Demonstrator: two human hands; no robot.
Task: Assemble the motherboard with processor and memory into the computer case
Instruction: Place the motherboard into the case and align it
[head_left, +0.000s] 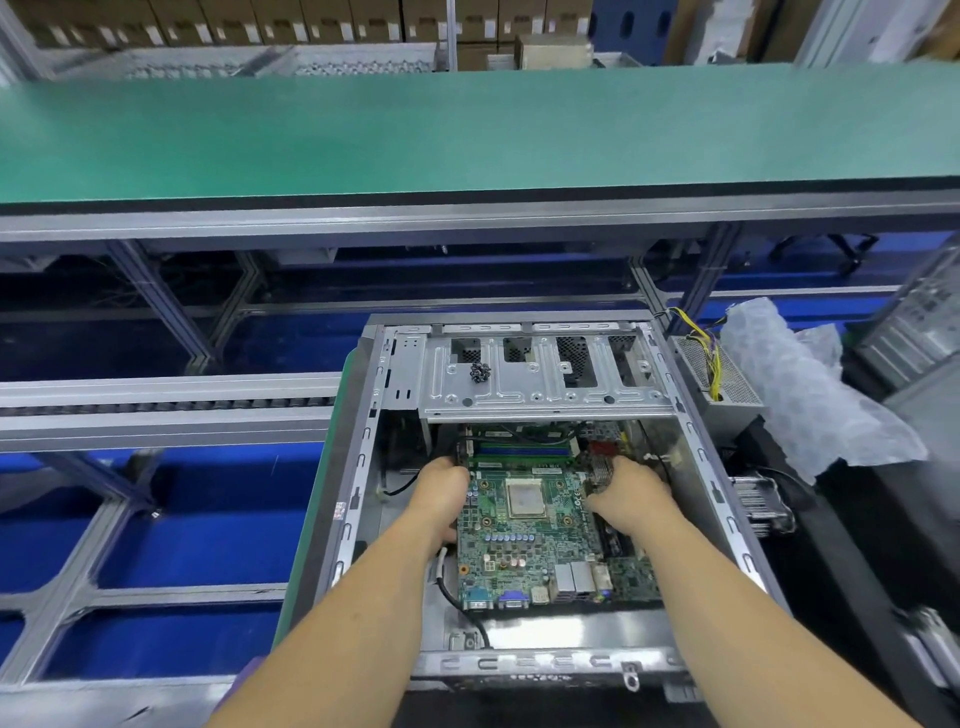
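A grey metal computer case (691, 431) lies open on its side in front of me. Inside it sits the green motherboard (524, 566), with a square silver processor (525, 497) in its middle and memory sticks (522, 451) along its far edge. My left hand (444, 499) grips the board's left edge, fingers curled under it. My right hand (631, 496) grips the right edge the same way. The board's port row faces the case's near wall. Whether the board rests flat on the case floor I cannot tell.
A drive cage (540, 379) spans the case's far end, a small cluster of screws (480, 372) lying on it. A power supply with yellow wires (719, 374) and bubble wrap (800, 395) lie to the right. A green-topped bench (467, 130) stands beyond.
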